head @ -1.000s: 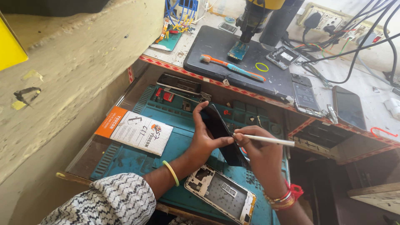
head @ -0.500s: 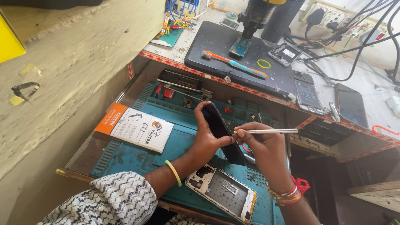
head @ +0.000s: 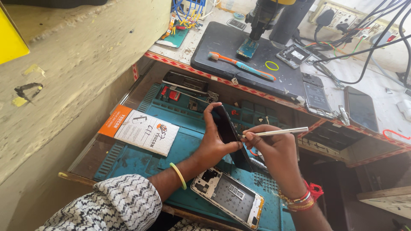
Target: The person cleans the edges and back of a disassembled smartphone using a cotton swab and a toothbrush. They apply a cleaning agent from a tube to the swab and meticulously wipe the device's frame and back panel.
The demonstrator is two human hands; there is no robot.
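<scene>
A person's left hand (head: pixel 214 143) grips a dark phone screen panel (head: pixel 231 137) on edge above a teal repair mat (head: pixel 188 141), fingers curled over its upper end and thumb pressed on its face, while the right hand (head: pixel 274 154) is closed in a pencil pinch around a slim silver tool (head: pixel 278 131) whose tip meets the panel's right edge. The panel stands tilted, its lower end down near the mat between the two hands. Just below the wrists lies an opened phone frame (head: pixel 229 197), white-rimmed, close to the mat's near edge. To the left, a white and orange booklet (head: pixel 139 129) rests on the mat, with bare teal between it and the left forearm. The mat's far side is ribbed into small compartments holding red and dark parts, and a flat phone part (head: pixel 186 82) lies along its back rim. Beyond a red-patterned border rises a higher bench, where a black pad (head: pixel 239 55) carries an orange and blue toothbrush (head: pixel 242 65), a small yellow ring (head: pixel 272 65) and circuit boards, crowded by black cables (head: pixel 364 38) running from wall sockets. A dark phone (head: pixel 360 108) lies face up at the right of that bench. A rough plastered wall (head: pixel 77 60) closes in the left side.
</scene>
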